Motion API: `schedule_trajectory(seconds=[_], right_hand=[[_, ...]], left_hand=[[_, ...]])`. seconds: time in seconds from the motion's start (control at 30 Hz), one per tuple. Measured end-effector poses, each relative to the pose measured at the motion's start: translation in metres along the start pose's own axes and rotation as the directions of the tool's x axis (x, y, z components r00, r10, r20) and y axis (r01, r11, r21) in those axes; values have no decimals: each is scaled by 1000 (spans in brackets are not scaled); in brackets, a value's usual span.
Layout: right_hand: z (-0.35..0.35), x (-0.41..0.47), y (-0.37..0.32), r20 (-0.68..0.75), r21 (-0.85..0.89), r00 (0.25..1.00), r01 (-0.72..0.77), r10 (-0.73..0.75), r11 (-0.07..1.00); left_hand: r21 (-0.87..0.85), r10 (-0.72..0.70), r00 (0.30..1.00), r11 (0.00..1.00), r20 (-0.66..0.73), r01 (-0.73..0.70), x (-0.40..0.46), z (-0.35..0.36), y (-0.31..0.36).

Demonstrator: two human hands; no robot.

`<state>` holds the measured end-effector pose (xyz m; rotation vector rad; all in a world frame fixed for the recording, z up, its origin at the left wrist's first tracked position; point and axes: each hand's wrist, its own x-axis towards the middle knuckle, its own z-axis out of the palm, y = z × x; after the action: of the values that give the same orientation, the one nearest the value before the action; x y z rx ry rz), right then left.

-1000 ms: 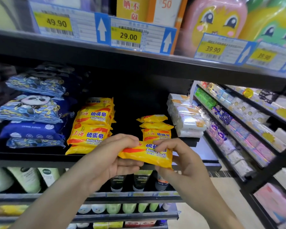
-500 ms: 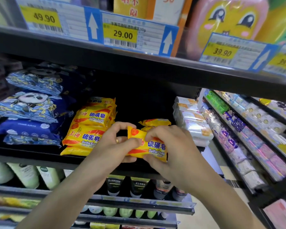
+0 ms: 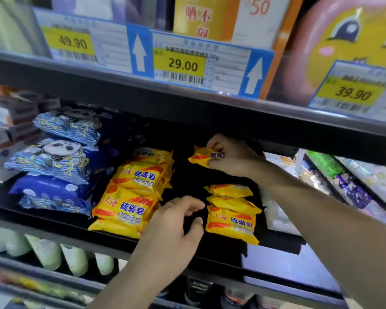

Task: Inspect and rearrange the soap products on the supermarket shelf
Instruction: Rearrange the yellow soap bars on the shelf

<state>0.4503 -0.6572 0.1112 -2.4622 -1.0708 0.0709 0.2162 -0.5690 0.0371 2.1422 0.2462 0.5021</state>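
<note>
The right hand [image 3: 234, 156] pinches one yellow soap bar [image 3: 204, 157] between thumb and fingers, up near the underside of the upper shelf [image 3: 187, 101], above the short stack [image 3: 232, 210] of three bars. The risk is a loose drop: the stack looks uneven, so a bar set down crooked could slide off toward the shelf edge [image 3: 221, 255], or the wrist could nudge the top bars as it comes down. The held bar pokes out at 9 o'clock from the right hand; the stack lies at 6 o'clock below it. The left hand [image 3: 176, 224] holds nothing, fingers loosely curled, with the stack just beside it at 3 o'clock and the taller pile [image 3: 132, 192] at 10 o'clock, touching neither as far as can be seen
</note>
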Motion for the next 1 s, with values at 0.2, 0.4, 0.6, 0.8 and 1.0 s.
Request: schedule_trajectory(seconds=[0.2,0.4,0.6,0.8,1.0], right_hand=[[28,57,14,65,-72,996,-62,67,995],[40,69,29,9,-185,992,-120,124,975],[50,85,34,28,-115,996,-83,86,990],[56,88,30,-11,-141,997,-77,76,987],[34,60,14,56,-230,998,-14,28,973]], left_hand=[[119,69,998,991,-8,-68,1,5,-5],[91,75,997,993,-5,-74,-5,4,-11],[97,121,992,988,-22,-118,-7,1,-5],[79,136,990,988,-19,-134,-5,0,0],[84,125,992,988,25,-127,2,1,0]])
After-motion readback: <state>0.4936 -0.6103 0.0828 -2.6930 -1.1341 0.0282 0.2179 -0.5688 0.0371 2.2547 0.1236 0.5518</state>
